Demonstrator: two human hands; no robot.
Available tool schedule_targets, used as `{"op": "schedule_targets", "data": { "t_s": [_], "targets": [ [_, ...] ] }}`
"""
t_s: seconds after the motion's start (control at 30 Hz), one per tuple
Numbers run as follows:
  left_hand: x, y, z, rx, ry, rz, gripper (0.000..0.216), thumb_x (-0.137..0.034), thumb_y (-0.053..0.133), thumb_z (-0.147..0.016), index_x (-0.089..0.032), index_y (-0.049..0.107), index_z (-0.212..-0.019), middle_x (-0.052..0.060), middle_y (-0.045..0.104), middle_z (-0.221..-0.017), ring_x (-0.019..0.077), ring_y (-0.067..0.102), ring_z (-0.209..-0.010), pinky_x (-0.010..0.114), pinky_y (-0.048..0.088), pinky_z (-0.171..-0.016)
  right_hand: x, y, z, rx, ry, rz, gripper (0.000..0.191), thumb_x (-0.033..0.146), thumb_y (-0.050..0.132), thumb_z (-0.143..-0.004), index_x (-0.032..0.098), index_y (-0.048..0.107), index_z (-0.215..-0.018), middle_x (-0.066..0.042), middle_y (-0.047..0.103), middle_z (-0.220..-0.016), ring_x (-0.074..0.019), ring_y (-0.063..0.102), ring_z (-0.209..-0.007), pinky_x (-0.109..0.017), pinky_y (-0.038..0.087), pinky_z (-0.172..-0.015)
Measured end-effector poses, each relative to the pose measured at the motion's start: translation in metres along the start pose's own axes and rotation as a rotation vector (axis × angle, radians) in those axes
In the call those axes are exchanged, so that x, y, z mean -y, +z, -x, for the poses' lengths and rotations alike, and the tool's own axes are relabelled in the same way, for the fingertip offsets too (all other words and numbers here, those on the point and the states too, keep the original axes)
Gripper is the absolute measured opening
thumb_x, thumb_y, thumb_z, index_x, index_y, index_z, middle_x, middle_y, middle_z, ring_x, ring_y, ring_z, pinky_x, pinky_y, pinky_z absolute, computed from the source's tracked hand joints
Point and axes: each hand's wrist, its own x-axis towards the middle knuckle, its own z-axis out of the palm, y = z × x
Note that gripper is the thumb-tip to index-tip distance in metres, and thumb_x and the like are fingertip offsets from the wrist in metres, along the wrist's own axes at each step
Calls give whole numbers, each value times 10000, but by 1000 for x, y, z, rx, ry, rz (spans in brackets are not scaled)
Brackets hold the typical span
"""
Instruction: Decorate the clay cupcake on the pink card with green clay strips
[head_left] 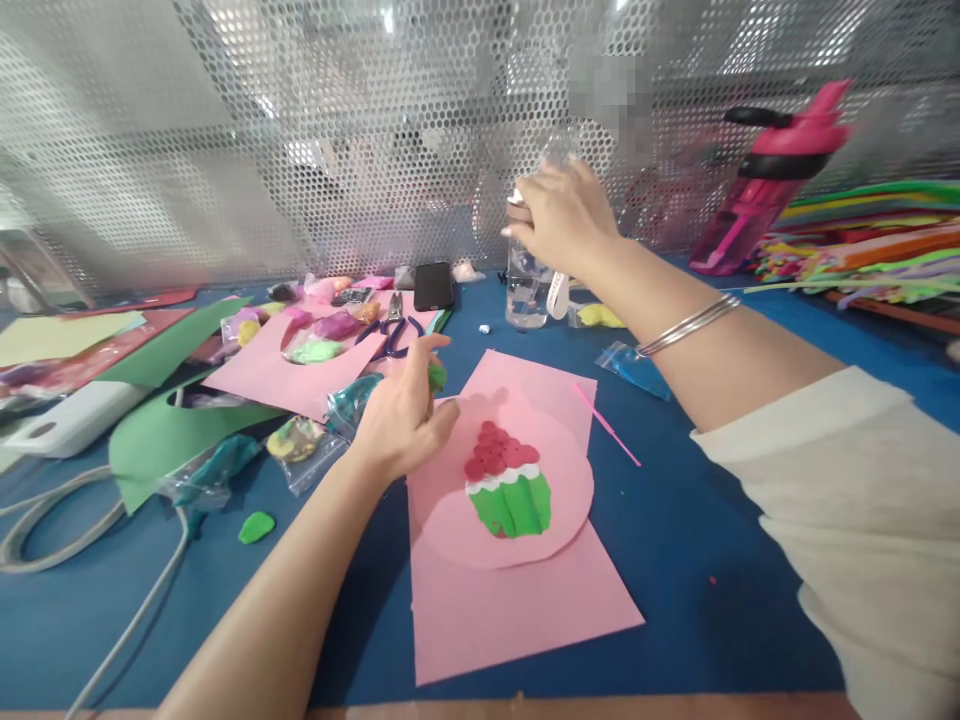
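My right hand (566, 215) is wrapped around the top of a clear water bottle (527, 300) standing at the back of the table; its fingers hide much of the lid. A white tag hangs beside the bottle. My left hand (405, 415) has its fingers curled round a lump of green clay (437, 377), only partly visible. Just right of that hand, a round pink paper (442, 535) lies over a pink sheet (517, 625). On the round paper is a clay cupcake (514, 485) with a green base, a white band and red balls on top.
Bagged clay, pliers (395, 320) and a black phone (434, 287) lie at back left, near green paper (150, 450) and a white cable (142, 620). A green clay piece (256, 527) sits nearer. A pink bottle (765, 180) and pipe cleaners (862, 240) are at right.
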Motion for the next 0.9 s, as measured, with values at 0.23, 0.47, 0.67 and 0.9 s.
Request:
{"op": "schedule_targets", "data": {
  "t_s": [0.23,0.47,0.67,0.9],
  "targets": [
    [-14,7,2,-116,97,164,317,-97,431,-758,-147,456,-1070,65,566,-930,124,556,-733,253,472,-650,64,-15,97,72,112,-362,490,463,624,-725,269,533,-1165,-12,512,-1279,-247,421,-1228,-462,253,-1079],
    [-43,14,12,-159,440,210,252,-229,637,-769,-193,628,-1018,90,510,-1072,185,543,-971,281,508,-726,99,-19,172,495,633,-1179,480,513,582,-769,111,601,-1030,-102,661,-950,-193,643,-852,-372,494,-845],
    [-44,18,14,-232,518,99,192,-194,630,-781,-148,631,-968,73,591,-927,114,576,-748,225,502,-639,101,-16,182,331,732,-1285,394,256,693,-720,80,585,-1055,-57,678,-838,-145,659,-771,-286,535,-779],
    [-56,26,20,-295,598,73,64,-122,602,-794,-147,634,-844,37,613,-807,82,562,-666,182,466,-583,109,-27,181,402,849,-1240,427,147,676,-726,92,517,-1119,-61,683,-822,-154,679,-729,-261,572,-676]
  ]
}}
